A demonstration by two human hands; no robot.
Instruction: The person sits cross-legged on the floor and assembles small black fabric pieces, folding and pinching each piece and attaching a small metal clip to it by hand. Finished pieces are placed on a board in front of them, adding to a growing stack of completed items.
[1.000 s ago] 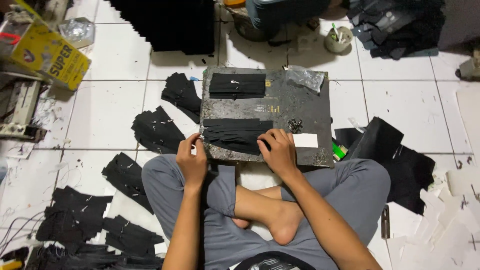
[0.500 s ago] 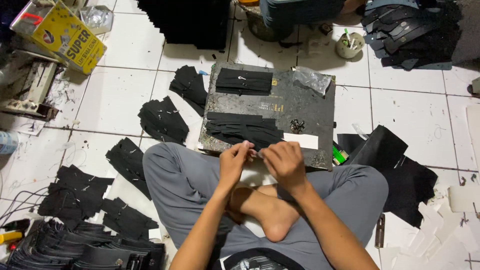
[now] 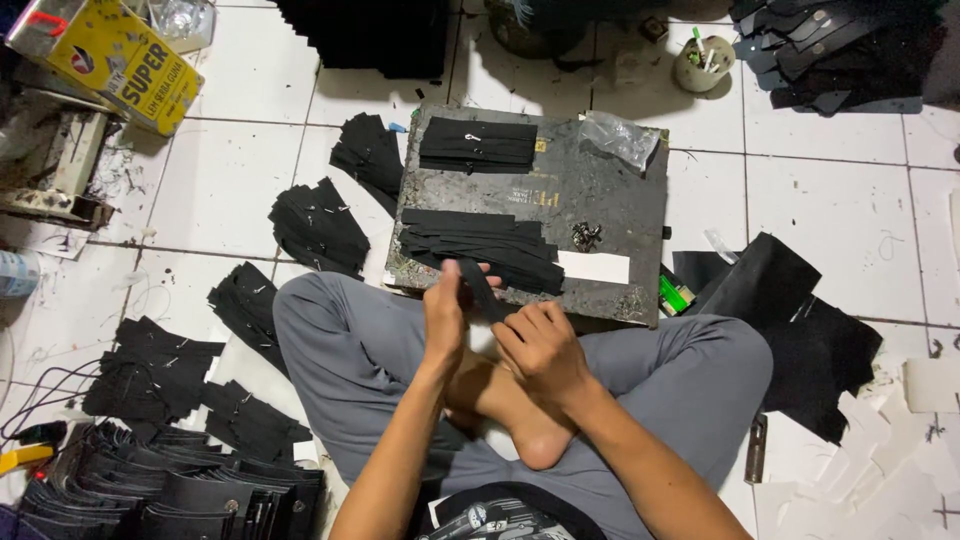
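Two hands meet over the lap, both pinching one black strip (image 3: 480, 287). Left hand (image 3: 445, 312) fingers clamp its lower end; right hand (image 3: 537, 340) fingers curl closed on the strip at 4 o'clock. The strip rises toward 12 o'clock, overlapping the near edge of the dark work surface (image 3: 600, 200), just below a stack of black strips (image 3: 480, 243).

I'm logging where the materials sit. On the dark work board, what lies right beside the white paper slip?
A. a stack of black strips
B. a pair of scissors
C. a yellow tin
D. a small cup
A: the stack of black strips ends against the white paper slip on the work board.
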